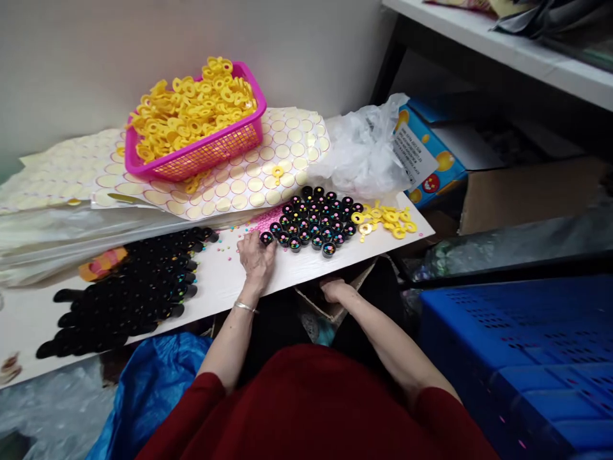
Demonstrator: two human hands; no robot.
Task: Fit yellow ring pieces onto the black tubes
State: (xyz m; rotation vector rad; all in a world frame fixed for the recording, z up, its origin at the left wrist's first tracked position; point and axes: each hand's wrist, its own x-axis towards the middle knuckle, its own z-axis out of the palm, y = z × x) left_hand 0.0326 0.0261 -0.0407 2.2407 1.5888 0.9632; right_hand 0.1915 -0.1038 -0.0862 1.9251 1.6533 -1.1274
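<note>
My left hand (257,257) rests on the white table with its fingers curled, gripping a small round black cup (266,238) at the left edge of a cluster. The clustered black cups (313,217) stand upright, with pink, blue and yellow beads showing in them. Small pink beads (268,220) lie loose behind my left hand. Below the table edge, my right hand (333,290) reaches into a cardboard box (363,276) at my lap; its fingers are hidden. Yellow ring-shaped plastic pieces (395,223) lie to the right of the cups.
A pink basket (196,156) heaped with yellow pieces stands on sticker sheets (292,137) at the back. Many black pieces (129,294) cover the table's left. A clear plastic bag (364,150), a blue printed box (426,153) and a blue crate (517,358) are to the right.
</note>
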